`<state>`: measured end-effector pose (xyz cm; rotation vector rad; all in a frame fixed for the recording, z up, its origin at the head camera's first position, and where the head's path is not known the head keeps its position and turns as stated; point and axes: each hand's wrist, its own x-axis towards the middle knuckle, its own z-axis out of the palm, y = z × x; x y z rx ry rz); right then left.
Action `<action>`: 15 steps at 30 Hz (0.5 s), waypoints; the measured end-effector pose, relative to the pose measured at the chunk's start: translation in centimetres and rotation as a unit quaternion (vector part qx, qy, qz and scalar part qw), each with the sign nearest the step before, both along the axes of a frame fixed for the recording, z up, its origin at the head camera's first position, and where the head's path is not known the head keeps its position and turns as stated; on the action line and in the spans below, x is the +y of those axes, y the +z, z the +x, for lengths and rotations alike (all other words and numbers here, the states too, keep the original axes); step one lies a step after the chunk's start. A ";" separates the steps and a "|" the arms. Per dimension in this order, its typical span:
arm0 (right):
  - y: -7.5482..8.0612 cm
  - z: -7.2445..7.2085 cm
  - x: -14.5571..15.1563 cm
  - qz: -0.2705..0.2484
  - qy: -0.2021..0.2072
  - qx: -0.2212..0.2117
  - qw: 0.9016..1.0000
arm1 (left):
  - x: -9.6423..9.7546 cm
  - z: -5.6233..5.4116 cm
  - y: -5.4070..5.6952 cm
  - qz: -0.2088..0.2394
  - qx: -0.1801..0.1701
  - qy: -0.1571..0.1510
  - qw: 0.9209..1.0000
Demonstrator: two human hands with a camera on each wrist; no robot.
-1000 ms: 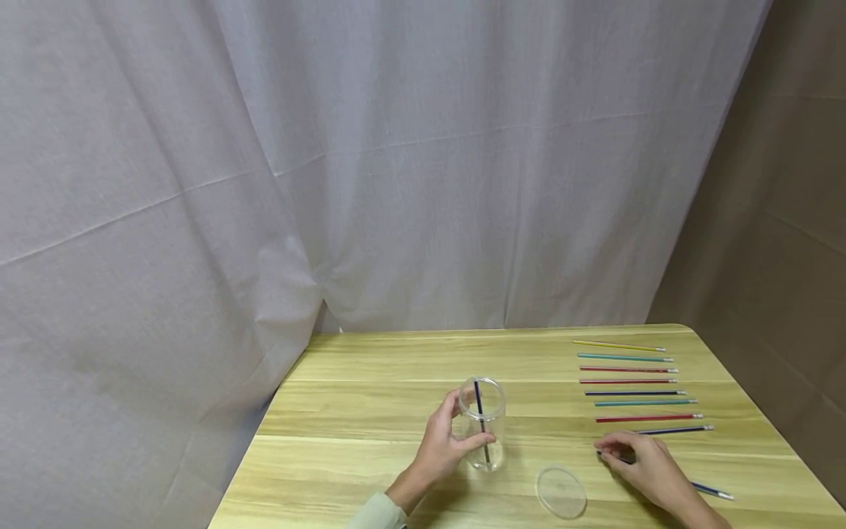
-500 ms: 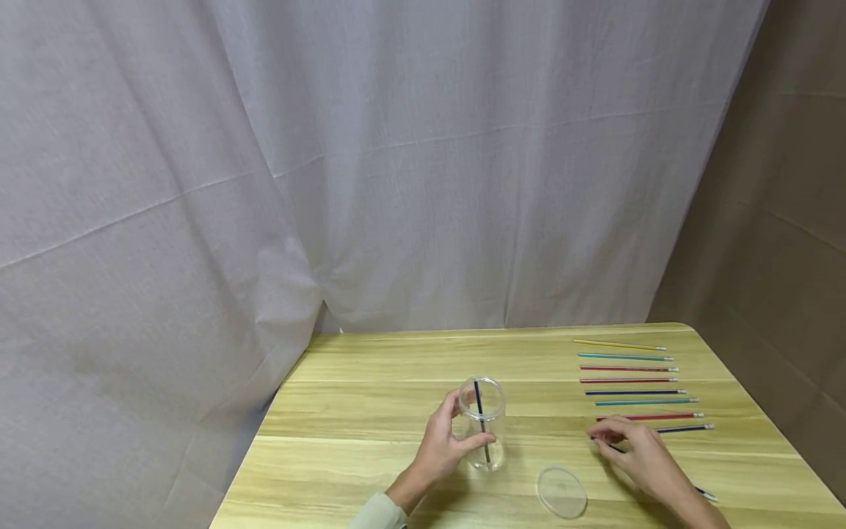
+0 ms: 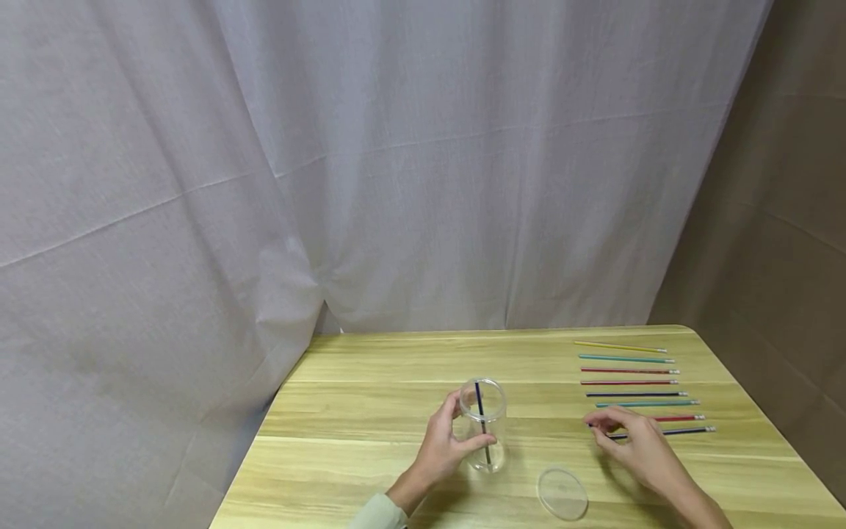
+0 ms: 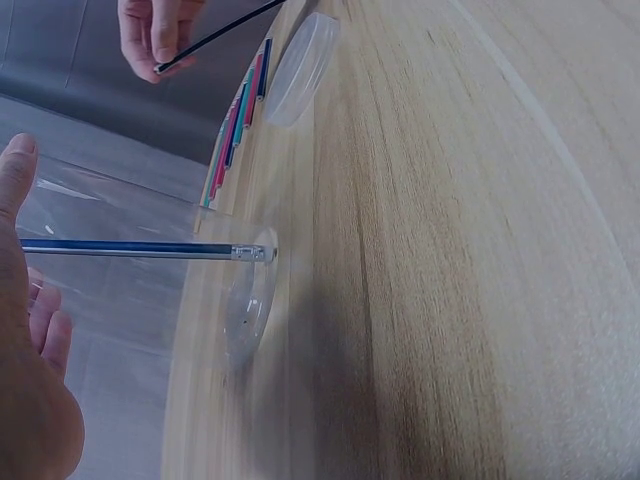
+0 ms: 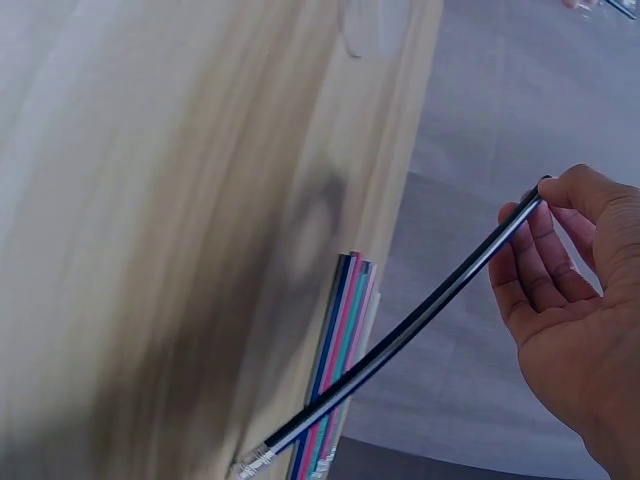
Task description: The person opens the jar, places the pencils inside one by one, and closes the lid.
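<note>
A clear plastic jar [image 3: 498, 427] is held by my left hand [image 3: 439, 447], thumb on the near side. Inside it a blue pencil [image 4: 130, 249] stands slightly tilted, its eraser end at the jar's bottom. Over on the right, my right hand [image 3: 640, 447] pinches another dark blue pencil [image 5: 420, 322] near the end without an eraser. That pencil hangs above the table, its eraser end [image 5: 255, 462] pointing away from the fingers. In the head view the right hand hides most of it.
A round clear lid [image 3: 562, 494] lies between the hands. Beyond the right hand, several pencils lie in a row, among them a yellow pencil [image 3: 617, 346], a teal pencil [image 3: 644, 403] and a blue pencil [image 3: 687, 430]. A grey curtain [image 3: 423, 220] hangs behind the wooden table [image 3: 370, 367].
My right hand has risen and shifted slightly toward the back left, lifting the dark blue pencil off the table. The left hand and jar have stayed in place.
</note>
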<state>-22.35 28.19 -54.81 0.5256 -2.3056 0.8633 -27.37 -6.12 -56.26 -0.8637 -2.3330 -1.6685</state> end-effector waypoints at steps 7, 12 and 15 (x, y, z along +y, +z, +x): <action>1.1 -0.1 -0.5 -0.025 0.012 -0.004 1.000 | 0.0 0.0 0.0 -0.001 -0.003 0.001 1.000; 1.9 -0.2 -1.0 -0.048 0.026 0.009 0.998 | 0.0 0.1 0.1 -0.001 -0.006 0.002 1.000; 2.5 -0.1 -1.3 -0.057 0.027 0.014 0.998 | 0.0 0.1 0.1 -0.001 -0.010 0.002 1.000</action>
